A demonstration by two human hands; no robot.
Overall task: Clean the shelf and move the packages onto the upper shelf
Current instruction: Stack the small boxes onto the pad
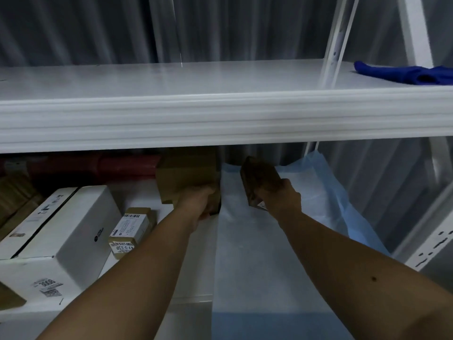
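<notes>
Head view, looking down along two bare forearms that reach under a white upper shelf (220, 119) toward the lower shelf (137, 192). The left hand (196, 202) grips the near lower corner of a plain brown cardboard box (186, 175), its fingers curled round the edge and mostly hidden behind the box. The right hand (279, 195) holds a smaller dark brown package (259, 180), tilted, with the fingers wrapped under it and a white label showing at its lower end. Both packages sit just below the front lip of the upper shelf, side by side but apart.

On the lower shelf to the left lie a large white box (71, 224) and, just beside it, a small brown box with a printed label (132, 229). A pale blue and white sheet (257, 253) lies under the right arm. On the upper shelf, at the far right, lies a crumpled blue cloth (407, 74). Dark red packages (98, 165) lie at the back of the lower shelf.
</notes>
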